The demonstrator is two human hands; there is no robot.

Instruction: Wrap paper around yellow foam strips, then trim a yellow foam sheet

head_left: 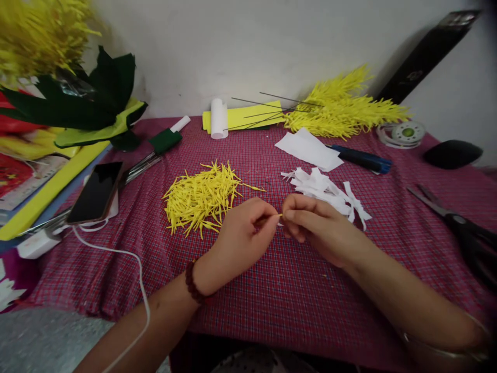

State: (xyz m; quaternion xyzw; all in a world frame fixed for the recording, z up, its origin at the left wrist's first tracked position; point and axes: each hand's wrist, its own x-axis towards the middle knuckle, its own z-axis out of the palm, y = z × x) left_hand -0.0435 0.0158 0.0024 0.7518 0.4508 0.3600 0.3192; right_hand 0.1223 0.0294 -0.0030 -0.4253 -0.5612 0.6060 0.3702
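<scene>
My left hand (244, 237) and my right hand (315, 224) meet over the red checked tablecloth (272, 290), fingertips pinched together on one tiny yellow paper sliver (280, 215). A bead bracelet sits on my left wrist. Just left of the hands lies a heap of yellow paper slivers (202, 198). Behind my right hand lies a pile of white paper scraps (326, 189).
A phone (96, 191) with a white cable lies at the left. Scissors (462, 225) lie at the right. At the back are finished yellow spiky stems (345, 109) with wires, a white tape roll (219, 118), a blue cutter (363, 159) and a white sheet (308, 148). Green and yellow foam sheets pile up far left.
</scene>
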